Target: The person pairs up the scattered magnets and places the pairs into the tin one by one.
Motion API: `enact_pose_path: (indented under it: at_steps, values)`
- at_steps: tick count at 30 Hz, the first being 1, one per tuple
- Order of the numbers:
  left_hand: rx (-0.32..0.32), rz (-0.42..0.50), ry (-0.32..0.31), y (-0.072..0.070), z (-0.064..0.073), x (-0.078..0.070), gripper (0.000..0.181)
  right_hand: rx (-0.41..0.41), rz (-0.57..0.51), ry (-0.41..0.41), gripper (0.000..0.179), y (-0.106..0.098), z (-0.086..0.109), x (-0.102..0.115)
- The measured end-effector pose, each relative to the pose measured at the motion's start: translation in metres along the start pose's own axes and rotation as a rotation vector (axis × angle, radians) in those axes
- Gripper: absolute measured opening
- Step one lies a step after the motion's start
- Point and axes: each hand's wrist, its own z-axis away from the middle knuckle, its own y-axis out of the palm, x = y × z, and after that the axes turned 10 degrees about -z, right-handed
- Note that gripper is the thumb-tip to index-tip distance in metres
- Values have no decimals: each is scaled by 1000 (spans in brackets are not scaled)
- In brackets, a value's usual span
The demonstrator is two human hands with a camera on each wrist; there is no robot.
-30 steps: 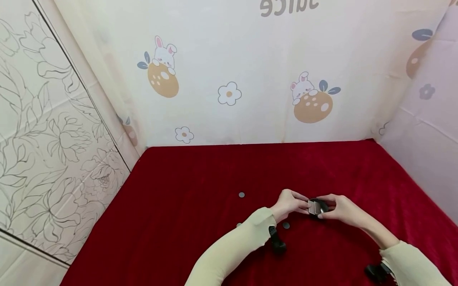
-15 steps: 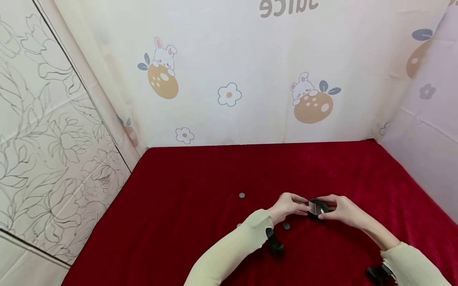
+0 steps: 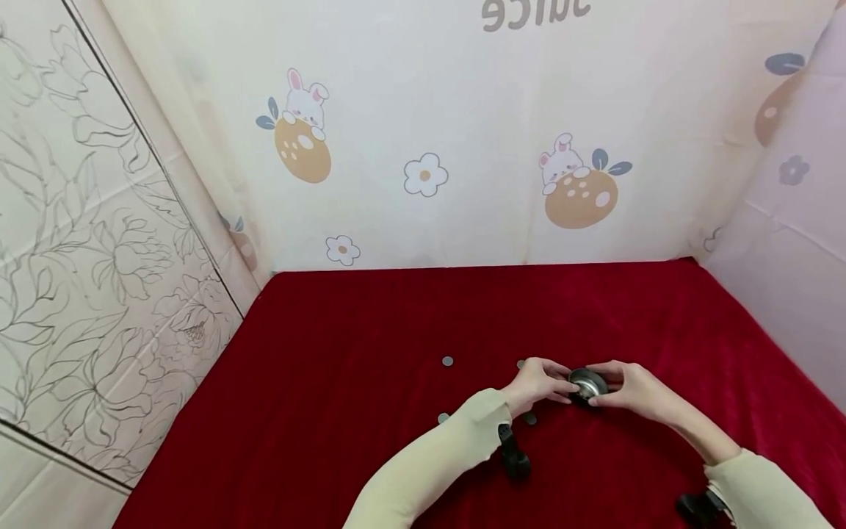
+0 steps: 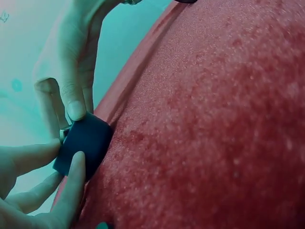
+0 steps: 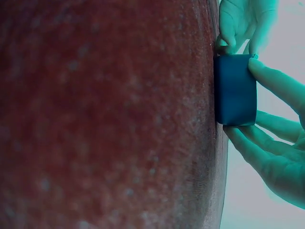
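At opposite sides of a small metal-lined round container (image 3: 591, 385), the left hand (image 3: 538, 380) and the right hand (image 3: 629, 388) face each other, both pinching its dark wall, the left one's finger over the rim hiding part of the shiny inside. The left forearm slants up from the bottom edge, which cuts off both pale sleeves (image 3: 423, 457), and the right reaches in from the lower right. On the red velvet cloth (image 3: 344, 353), one grey disc (image 3: 448, 361) shows whole, while three others are partly covered by the left hand and sleeve.

The container (image 3: 590, 383) sits on cloth (image 3: 344, 353) between the hands (image 3: 537, 382) (image 3: 632, 388).
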Motion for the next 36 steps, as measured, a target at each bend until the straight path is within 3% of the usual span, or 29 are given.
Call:
enact_pose_path:
  at_steps: [3,9,21,27,36]
  values:
    - [-7,-49,38,-5,3,-5,22,15,8,-10,54,-2,-2,2]
    - [30,-258,104,-25,11,-15,23,39,72,-15,55,-4,-3,12]
    - [114,-648,227,-71,32,-24,26,-92,228,-126,43,5,-1,38]
    - [128,-726,267,-87,43,-25,28,-127,241,-210,36,13,-4,45]
    - [98,-789,282,-114,61,-21,28,-100,207,-272,33,28,-8,54]
